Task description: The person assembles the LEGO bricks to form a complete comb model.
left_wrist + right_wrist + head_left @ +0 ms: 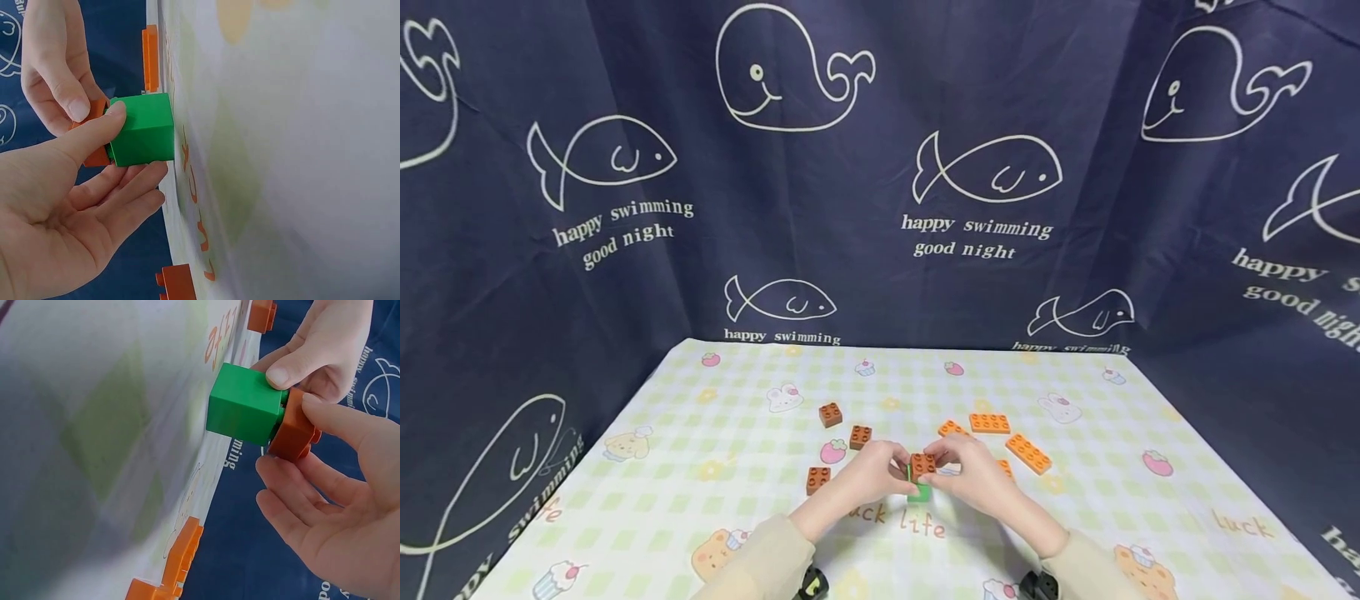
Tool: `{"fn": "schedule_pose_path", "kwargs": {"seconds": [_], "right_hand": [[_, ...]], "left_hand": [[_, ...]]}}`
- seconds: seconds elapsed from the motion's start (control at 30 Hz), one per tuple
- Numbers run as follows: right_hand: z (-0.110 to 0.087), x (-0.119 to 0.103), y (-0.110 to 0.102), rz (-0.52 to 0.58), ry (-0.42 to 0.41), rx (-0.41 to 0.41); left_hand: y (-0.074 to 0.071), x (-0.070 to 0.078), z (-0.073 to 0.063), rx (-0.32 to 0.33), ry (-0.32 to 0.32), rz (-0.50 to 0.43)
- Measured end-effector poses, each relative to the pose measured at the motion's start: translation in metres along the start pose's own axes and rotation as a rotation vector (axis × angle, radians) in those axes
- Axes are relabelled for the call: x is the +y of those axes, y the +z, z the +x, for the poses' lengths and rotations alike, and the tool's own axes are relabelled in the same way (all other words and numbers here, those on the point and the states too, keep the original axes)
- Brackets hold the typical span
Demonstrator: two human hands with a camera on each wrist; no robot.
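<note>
A green toy building block [244,403] stands on the cloth between both hands. My left hand [882,467] pinches it, thumb on one side and fingers on the other. Right above its studs is a brown 2x2 brick [292,425], tilted against the green block's top in the right wrist view. My right hand [967,469] pinches this brown brick between thumb and fingers. In the left wrist view, the green block [144,129] partly hides the brown brick [95,156].
Left of the hands lie loose brown bricks [831,414]. To the right are several orange bricks [1028,452], some flat and long, partly behind the right hand. A patterned cloth [685,467] covers the table; a dark blue curtain [880,208] hangs behind.
</note>
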State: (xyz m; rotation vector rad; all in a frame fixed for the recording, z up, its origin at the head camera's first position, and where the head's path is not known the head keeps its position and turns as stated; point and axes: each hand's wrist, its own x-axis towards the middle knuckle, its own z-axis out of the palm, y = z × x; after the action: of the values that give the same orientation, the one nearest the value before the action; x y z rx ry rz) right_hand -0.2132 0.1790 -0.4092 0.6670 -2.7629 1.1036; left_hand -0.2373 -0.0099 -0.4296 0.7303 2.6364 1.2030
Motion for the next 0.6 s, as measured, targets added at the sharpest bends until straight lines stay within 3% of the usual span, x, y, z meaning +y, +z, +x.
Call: {"fn": "schedule_pose_path", "kwargs": {"seconds": [0.6], "right_hand": [[0.0001,-0.0009,0.0008,0.029,-0.015,-0.024]], "left_hand": [[0.0004,0.0015,0.0009,-0.025,0.020,-0.020]]}}
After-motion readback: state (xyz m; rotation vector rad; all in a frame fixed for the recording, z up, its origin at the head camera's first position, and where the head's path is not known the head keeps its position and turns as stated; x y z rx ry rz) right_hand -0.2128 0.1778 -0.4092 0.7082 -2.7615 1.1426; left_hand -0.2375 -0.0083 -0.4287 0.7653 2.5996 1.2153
